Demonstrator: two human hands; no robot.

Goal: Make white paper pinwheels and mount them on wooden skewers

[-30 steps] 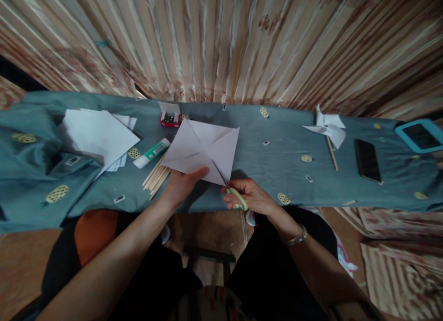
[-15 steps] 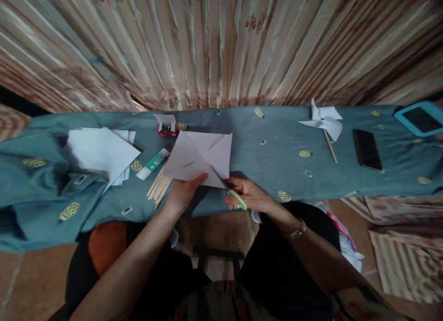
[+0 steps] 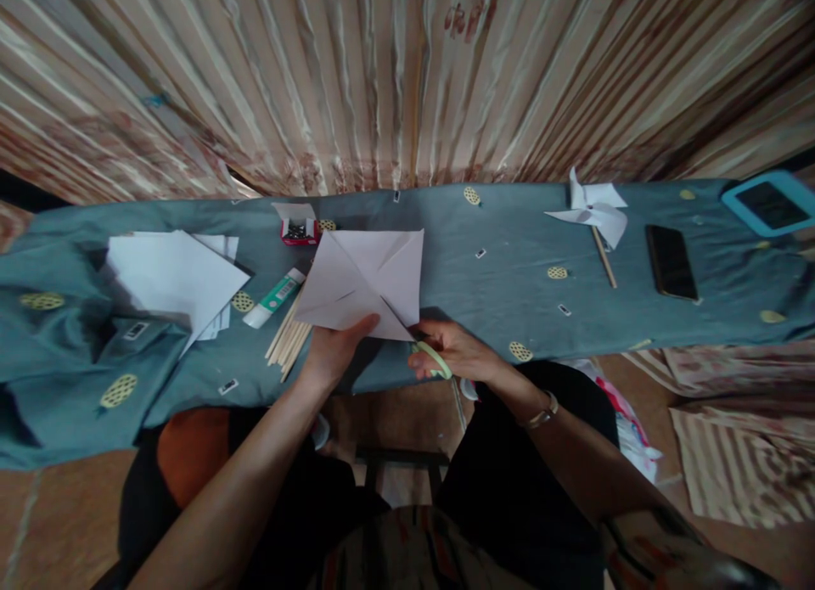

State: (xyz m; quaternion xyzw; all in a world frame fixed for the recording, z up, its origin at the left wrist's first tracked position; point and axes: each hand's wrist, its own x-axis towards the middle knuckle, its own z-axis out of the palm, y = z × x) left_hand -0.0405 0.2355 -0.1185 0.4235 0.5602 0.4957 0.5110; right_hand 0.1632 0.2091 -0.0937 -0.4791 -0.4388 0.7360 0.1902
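A square sheet of white paper [image 3: 369, 272], creased and slit from its corners, is held above the table's front edge. My left hand [image 3: 339, 344] grips its lower edge, thumb on top and fingers hidden beneath. In my right hand [image 3: 455, 350] is a pair of scissors [image 3: 438, 362] with light green handles. Their blades lie at the paper's lower right corner, mostly hidden by the sheet. Several thin wooden sticks [image 3: 289, 342] lie just left of my left hand, beside a green and white glue stick [image 3: 273, 299].
Stacked white paper [image 3: 169, 276] lies on the left of the cloth-covered table [image 3: 490, 293]. A small red box of pins [image 3: 299, 230] stands open behind the sticks. At right are a paper pinwheel [image 3: 598, 216], a black phone [image 3: 671, 261] and a blue-framed tablet [image 3: 770, 204].
The scissors' handles have come closer together, and less of the blades shows at the paper's corner. My hands keep their places on paper and scissors. The whole view has shifted slightly.
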